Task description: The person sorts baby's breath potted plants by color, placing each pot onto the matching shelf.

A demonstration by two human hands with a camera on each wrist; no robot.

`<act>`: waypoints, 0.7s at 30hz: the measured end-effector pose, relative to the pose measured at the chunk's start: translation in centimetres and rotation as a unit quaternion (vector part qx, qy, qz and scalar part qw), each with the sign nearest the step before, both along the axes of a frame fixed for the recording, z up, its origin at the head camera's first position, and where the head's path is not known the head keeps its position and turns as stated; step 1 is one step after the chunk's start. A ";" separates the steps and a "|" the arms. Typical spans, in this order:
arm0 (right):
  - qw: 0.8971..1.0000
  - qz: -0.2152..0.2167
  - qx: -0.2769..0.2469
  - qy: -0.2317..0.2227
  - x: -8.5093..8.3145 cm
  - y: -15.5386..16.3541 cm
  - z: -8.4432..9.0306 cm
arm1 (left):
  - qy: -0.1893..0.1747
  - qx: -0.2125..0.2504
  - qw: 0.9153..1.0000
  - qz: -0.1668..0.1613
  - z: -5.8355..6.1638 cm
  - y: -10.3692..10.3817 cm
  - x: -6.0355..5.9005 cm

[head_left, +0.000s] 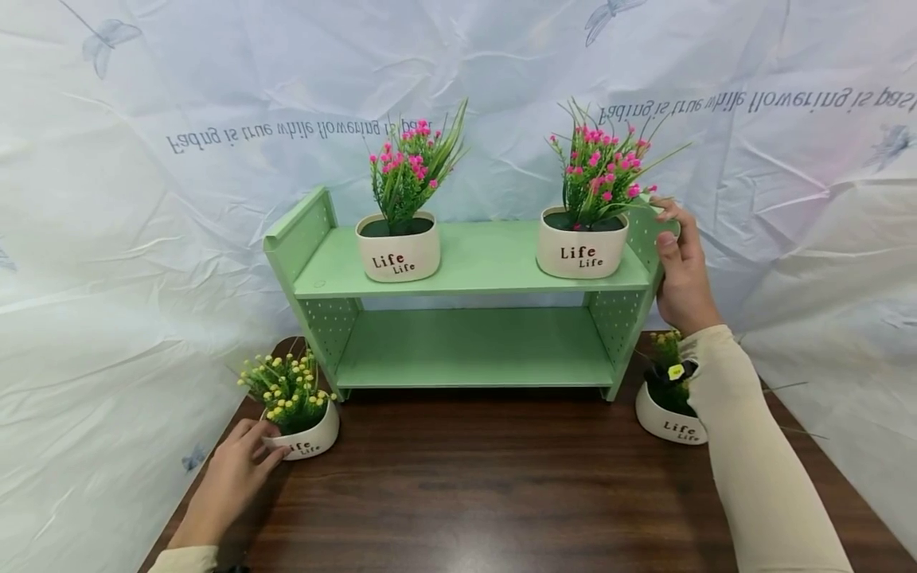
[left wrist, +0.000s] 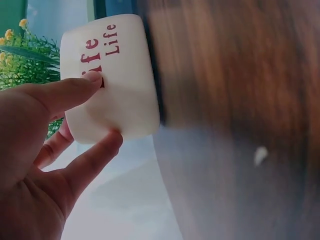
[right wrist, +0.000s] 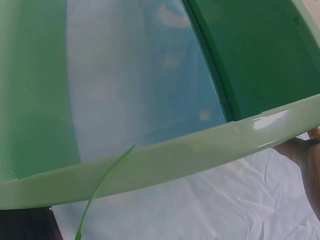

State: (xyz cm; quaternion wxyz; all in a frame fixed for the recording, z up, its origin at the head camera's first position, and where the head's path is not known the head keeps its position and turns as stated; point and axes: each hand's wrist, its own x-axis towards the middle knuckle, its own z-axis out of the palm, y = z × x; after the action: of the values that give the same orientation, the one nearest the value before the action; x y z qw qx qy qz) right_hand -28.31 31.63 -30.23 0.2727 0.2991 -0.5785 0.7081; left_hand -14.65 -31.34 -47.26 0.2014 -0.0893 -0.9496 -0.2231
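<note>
Left hand pinches the yellow pot at table's 9 o'clock corner, thumb and fingers on its white wall. Right hand grips the shelf end panel at 3 o'clock, fingers curled over the edge. Pot looks light but smooth, likely ceramic, so slippery and breakable; hold the body, not the stems.

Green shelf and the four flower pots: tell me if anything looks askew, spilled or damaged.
Nothing stands out. The green shelf stands level, and both pink-flower pots sit upright on its top board. The yellow-flower pot in the left hand leans slightly; no soil spilled. The right hand grips the shelf's side panel.
</note>
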 end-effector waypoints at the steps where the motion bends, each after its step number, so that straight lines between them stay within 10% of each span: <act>1: 1.000 -0.001 0.000 0.002 0.0 0.0 0.0 | -0.001 0.000 1.000 -0.001 0.1 0.1 0.1; 21: 1.000 -0.004 -0.017 0.025 -0.8 -0.1 -0.4 | 0.069 -0.024 0.997 -0.013 2.5 2.8 1.4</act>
State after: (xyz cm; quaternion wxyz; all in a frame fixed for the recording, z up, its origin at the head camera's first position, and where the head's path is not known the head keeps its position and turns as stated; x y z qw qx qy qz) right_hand -29.08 31.48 -30.60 0.2951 0.3096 -0.5608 0.7089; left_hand -13.25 -28.52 -44.73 0.2613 -0.1217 -0.9372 -0.1962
